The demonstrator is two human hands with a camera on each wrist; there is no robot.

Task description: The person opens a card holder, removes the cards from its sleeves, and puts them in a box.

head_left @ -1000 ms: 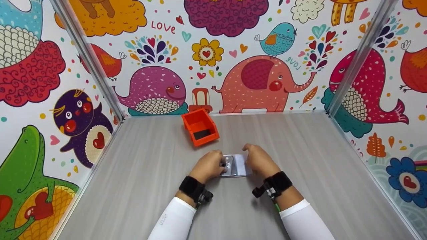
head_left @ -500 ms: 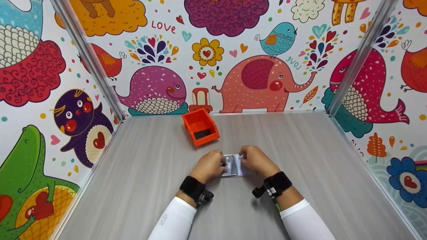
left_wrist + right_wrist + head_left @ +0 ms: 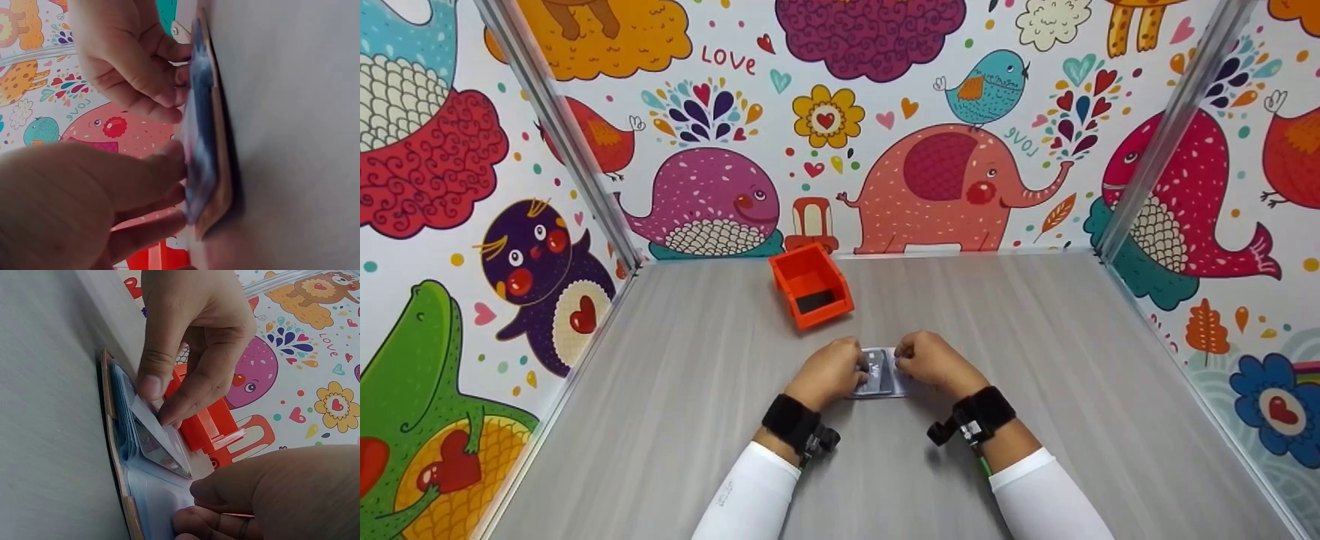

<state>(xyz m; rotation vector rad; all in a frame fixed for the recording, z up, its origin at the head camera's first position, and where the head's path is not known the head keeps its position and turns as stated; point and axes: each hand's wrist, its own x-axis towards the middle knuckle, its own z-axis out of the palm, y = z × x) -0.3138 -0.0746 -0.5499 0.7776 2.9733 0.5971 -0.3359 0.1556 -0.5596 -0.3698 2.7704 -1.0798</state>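
A small card holder (image 3: pixel 901 388) with a brown cover and clear plastic sleeves (image 3: pixel 154 495) lies spread on the table between both hands. On its left half is a grey card (image 3: pixel 876 373) with light lettering. My left hand (image 3: pixel 829 370) pinches this card between thumb and finger; in the right wrist view it tilts up off the stacked sleeves. My right hand (image 3: pixel 934 360) bends its fingers at the right half, thumb and fingertip at a clear sleeve's edge. The left wrist view shows the holder nearly edge-on, blurred, with both hands' fingertips along it.
An orange bin (image 3: pixel 786 279) stands behind the left hand, with a dark patch on its floor. The grey wood-grain table (image 3: pixel 697 360) reaches printed walls (image 3: pixel 825 180) at the back and sides. Each wrist wears a black strap with a camera.
My right hand has shifted left from the holder's right edge toward its middle, its fingers drawn in. The left hand stays in place, and the card's lettering shows more clearly.
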